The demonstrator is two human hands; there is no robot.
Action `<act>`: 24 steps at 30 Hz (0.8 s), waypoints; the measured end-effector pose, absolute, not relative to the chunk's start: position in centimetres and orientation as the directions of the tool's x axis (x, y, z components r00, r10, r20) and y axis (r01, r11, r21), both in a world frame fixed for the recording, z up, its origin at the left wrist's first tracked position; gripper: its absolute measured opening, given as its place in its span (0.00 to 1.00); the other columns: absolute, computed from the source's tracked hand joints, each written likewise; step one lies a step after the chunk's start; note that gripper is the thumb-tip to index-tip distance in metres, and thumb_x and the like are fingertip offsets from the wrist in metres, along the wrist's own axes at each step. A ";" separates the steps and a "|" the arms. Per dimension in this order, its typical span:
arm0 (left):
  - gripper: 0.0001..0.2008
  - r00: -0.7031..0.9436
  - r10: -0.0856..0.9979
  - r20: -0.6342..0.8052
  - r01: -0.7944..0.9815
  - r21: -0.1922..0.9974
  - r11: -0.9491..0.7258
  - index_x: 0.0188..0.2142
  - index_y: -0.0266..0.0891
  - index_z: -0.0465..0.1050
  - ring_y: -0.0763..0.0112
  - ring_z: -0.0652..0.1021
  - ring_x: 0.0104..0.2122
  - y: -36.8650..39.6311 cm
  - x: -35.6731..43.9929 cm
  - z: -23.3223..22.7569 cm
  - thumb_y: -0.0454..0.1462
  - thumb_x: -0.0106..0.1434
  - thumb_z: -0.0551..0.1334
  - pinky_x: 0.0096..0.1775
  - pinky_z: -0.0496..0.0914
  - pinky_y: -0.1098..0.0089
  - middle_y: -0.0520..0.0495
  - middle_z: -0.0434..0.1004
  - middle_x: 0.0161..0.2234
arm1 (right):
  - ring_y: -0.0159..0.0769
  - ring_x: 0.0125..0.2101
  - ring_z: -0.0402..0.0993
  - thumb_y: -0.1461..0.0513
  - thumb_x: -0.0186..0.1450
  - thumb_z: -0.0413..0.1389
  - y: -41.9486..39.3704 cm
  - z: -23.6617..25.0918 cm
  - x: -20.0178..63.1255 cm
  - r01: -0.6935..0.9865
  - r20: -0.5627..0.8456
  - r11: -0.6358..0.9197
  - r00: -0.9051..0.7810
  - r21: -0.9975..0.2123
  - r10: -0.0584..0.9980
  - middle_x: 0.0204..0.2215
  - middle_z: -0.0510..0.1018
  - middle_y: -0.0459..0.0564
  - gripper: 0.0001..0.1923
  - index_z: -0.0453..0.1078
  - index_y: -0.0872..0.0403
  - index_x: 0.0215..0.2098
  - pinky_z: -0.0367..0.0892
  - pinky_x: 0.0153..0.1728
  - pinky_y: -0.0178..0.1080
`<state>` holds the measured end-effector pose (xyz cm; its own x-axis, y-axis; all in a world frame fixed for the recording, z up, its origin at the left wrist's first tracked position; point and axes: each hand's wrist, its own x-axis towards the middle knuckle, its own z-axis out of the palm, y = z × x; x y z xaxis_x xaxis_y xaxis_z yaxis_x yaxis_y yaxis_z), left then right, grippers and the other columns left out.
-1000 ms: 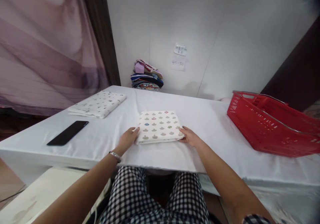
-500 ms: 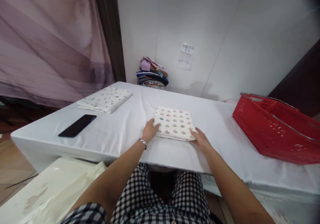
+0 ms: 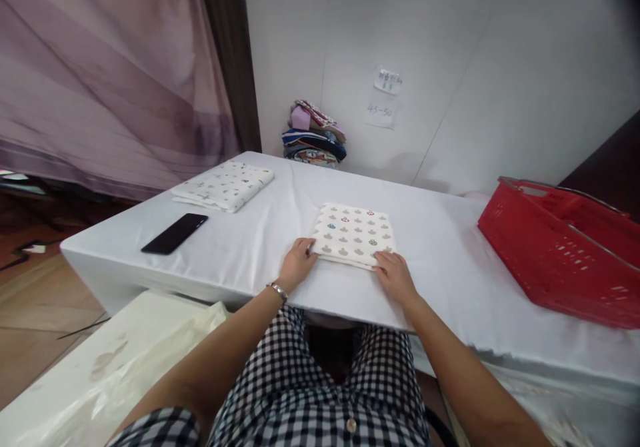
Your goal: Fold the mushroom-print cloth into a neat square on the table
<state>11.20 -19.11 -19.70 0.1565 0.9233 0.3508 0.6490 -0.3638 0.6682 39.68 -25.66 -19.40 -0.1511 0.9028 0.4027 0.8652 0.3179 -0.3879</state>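
A folded white cloth (image 3: 355,232) printed with rows of grey mushroom shapes and a few coloured ones lies flat on the white-covered table (image 3: 280,224) in front of me. My left hand (image 3: 297,262) pinches its near left corner, thumb and fingertips at the edge. At the near right corner, my right hand (image 3: 395,275) has its fingers on top of the cloth, with the thumb along the near edge. Farther left rests another folded white cloth (image 3: 225,186) with a small dark print.
A black phone (image 3: 175,233) lies at the table's left. The red plastic basket (image 3: 555,254) stands on the right side. Against the wall is a stack of folded fabrics (image 3: 314,137), with paper notes (image 3: 383,110) beside it. A white surface with plastic (image 3: 145,354) is at lower left.
Both hands have shifted to the near corners of the mushroom-print cloth, the right one moving in from its right side. The camera view has tilted slightly, so everything sits a little differently.
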 end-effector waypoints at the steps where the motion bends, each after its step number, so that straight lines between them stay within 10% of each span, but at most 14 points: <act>1: 0.17 0.153 0.925 0.348 0.685 0.637 -0.353 0.48 0.39 0.66 0.71 0.74 0.33 -19.0 11.5 -19.5 0.35 0.58 0.58 0.41 0.69 0.67 0.46 0.69 0.45 | 0.43 0.52 0.63 0.60 0.64 0.49 -25.6 -19.4 39.6 0.873 0.404 0.314 -0.152 -0.373 0.902 0.50 0.72 0.52 0.17 0.68 0.50 0.51 0.49 0.57 0.50; 10: 0.09 0.182 0.935 0.306 0.871 0.392 -0.298 0.40 0.39 0.66 0.60 0.74 0.41 -18.3 12.4 -18.2 0.35 0.58 0.57 0.42 0.66 0.63 0.44 0.73 0.41 | 0.40 0.54 0.63 0.58 0.66 0.48 -25.6 -20.7 40.1 0.866 0.410 0.295 -0.116 -0.405 0.905 0.51 0.72 0.49 0.16 0.70 0.48 0.49 0.47 0.58 0.50; 24: 0.13 0.314 0.903 0.292 0.809 0.417 -0.416 0.44 0.41 0.66 0.64 0.75 0.39 -17.5 10.1 -18.9 0.35 0.58 0.55 0.42 0.67 0.65 0.47 0.74 0.40 | 0.39 0.55 0.63 0.59 0.65 0.49 -25.5 -21.2 40.4 0.805 0.417 0.320 -0.101 -0.500 0.903 0.51 0.72 0.46 0.16 0.70 0.47 0.49 0.46 0.59 0.50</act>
